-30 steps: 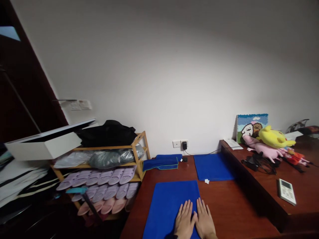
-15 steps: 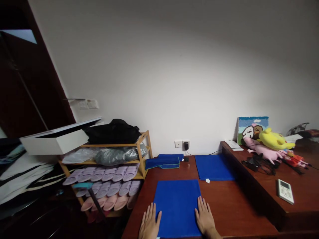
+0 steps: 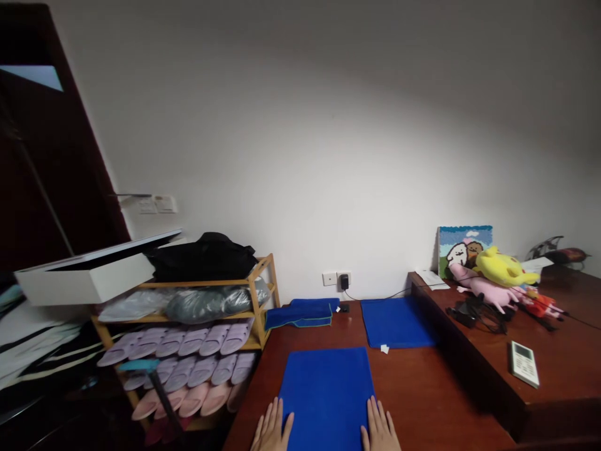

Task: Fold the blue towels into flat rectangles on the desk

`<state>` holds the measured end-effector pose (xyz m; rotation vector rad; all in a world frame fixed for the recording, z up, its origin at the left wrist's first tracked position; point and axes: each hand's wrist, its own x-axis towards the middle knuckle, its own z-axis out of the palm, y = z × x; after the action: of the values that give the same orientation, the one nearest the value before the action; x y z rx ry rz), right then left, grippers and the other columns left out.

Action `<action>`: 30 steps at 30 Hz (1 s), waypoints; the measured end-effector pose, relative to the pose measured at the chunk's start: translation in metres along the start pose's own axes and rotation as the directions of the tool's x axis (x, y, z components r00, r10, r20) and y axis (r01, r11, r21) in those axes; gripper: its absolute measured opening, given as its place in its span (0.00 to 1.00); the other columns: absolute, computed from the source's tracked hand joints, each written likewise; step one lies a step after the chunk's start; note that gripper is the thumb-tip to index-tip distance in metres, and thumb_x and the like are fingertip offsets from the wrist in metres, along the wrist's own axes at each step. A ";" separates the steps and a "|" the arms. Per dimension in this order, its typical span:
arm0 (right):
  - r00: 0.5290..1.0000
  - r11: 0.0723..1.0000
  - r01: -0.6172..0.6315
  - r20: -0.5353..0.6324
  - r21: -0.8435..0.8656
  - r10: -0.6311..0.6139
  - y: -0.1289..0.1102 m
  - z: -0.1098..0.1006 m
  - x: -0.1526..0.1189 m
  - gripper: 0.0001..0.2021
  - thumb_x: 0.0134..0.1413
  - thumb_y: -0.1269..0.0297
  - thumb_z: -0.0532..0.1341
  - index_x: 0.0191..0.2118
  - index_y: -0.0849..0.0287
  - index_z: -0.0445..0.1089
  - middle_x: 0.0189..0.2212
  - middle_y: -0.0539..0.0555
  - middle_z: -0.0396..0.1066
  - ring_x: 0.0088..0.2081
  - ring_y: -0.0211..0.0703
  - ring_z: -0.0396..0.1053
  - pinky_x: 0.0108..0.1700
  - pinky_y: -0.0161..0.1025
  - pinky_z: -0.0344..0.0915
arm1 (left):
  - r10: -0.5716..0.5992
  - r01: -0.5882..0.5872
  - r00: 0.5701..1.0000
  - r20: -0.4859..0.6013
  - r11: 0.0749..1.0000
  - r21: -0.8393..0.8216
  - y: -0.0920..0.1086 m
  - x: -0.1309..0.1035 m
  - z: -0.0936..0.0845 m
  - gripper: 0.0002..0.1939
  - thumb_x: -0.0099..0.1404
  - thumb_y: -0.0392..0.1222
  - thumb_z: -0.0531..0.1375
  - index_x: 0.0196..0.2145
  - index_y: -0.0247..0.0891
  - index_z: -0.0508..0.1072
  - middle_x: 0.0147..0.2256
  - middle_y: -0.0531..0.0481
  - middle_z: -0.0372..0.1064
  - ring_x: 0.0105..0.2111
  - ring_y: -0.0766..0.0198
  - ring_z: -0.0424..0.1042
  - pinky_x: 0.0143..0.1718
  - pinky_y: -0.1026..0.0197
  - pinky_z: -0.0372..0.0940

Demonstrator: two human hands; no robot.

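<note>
Cloth (image 3: 327, 388), blue and spread flat, lies on the table (image 3: 427, 391) between the two hands. Left hand (image 3: 273, 429) sits along its edge at eight o'clock, fingers straight and close together, thumb splayed out over the fabric. Right hand (image 3: 381, 431) rests along the edge at four o'clock, fingers extended and slightly parted, thumb over the fabric; neither grips anything. From this cloth, another blue cloth (image 3: 399, 322) lies at one o'clock, folded blue cloths (image 3: 300, 312) at eleven, plush toys (image 3: 502, 268) at two and a shoe rack (image 3: 263, 270) at ten.
</note>
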<state>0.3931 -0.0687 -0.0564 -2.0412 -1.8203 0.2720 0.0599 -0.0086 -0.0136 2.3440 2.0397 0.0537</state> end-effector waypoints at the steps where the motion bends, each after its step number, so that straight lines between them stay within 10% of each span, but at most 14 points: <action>1: 1.000 1.000 -0.003 -0.012 0.006 0.003 0.000 0.003 0.002 0.35 0.66 0.40 0.40 0.70 0.50 0.56 0.71 0.49 0.51 0.72 0.56 0.48 0.72 0.60 0.49 | 0.005 -0.005 1.000 -0.007 1.000 -0.001 0.002 0.001 0.000 0.31 0.73 0.53 0.42 0.69 0.45 0.61 0.71 0.51 0.48 0.72 0.51 0.44 0.73 0.39 0.44; 5: 0.998 0.999 -0.044 0.041 0.017 0.043 -0.002 0.004 0.006 0.36 0.65 0.40 0.43 0.70 0.53 0.58 0.71 0.51 0.51 0.72 0.58 0.47 0.73 0.60 0.48 | 0.023 -0.033 0.996 -0.089 0.993 -0.112 0.052 0.009 -0.003 0.36 0.75 0.58 0.38 0.72 0.36 0.50 0.73 0.47 0.43 0.73 0.53 0.43 0.73 0.43 0.46; 10: 0.996 1.000 -0.017 0.086 0.011 0.016 0.001 0.000 0.005 0.35 0.65 0.45 0.44 0.71 0.56 0.55 0.72 0.51 0.46 0.73 0.55 0.43 0.74 0.56 0.45 | 0.420 -0.423 0.906 -0.062 0.880 -0.218 0.168 0.014 0.005 0.34 0.76 0.60 0.40 0.73 0.45 0.47 0.73 0.54 0.42 0.72 0.55 0.46 0.73 0.46 0.50; 13: 0.997 1.000 -0.013 0.081 0.001 0.013 0.005 0.007 0.007 0.33 0.64 0.47 0.46 0.71 0.52 0.57 0.72 0.49 0.48 0.73 0.55 0.43 0.74 0.57 0.45 | 0.459 -0.447 0.889 -0.003 0.864 -0.232 0.197 0.016 0.014 0.33 0.76 0.59 0.39 0.73 0.46 0.47 0.72 0.54 0.43 0.72 0.55 0.46 0.73 0.47 0.50; 16: 0.996 0.999 -0.035 0.085 -0.028 0.037 0.006 0.013 0.011 0.34 0.64 0.45 0.44 0.71 0.52 0.57 0.72 0.49 0.48 0.73 0.55 0.44 0.74 0.58 0.46 | 0.395 -0.385 0.919 0.008 0.898 -0.212 0.173 0.020 0.018 0.33 0.75 0.61 0.39 0.72 0.47 0.48 0.72 0.56 0.43 0.72 0.55 0.46 0.73 0.46 0.49; 24: 0.996 1.000 -0.013 0.088 -0.020 0.015 -0.005 -0.015 -0.005 0.35 0.67 0.43 0.40 0.72 0.56 0.52 0.73 0.50 0.45 0.73 0.53 0.42 0.74 0.56 0.44 | -0.008 0.005 0.999 -0.040 0.997 -0.072 0.012 0.005 0.004 0.35 0.75 0.59 0.40 0.73 0.40 0.47 0.73 0.50 0.40 0.73 0.56 0.42 0.73 0.46 0.46; 30: 0.991 0.998 -0.008 0.133 -0.063 0.017 -0.007 -0.023 -0.011 0.36 0.67 0.44 0.40 0.73 0.60 0.50 0.73 0.51 0.43 0.74 0.51 0.41 0.74 0.53 0.43 | -0.025 0.019 0.997 -0.072 0.995 -0.093 -0.002 -0.005 0.005 0.38 0.75 0.62 0.39 0.73 0.38 0.47 0.73 0.49 0.40 0.73 0.56 0.42 0.73 0.46 0.45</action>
<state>0.3942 -0.0823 -0.0333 -2.1232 -1.9171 0.3677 0.0571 -0.0134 -0.0188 2.2968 2.0470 0.2315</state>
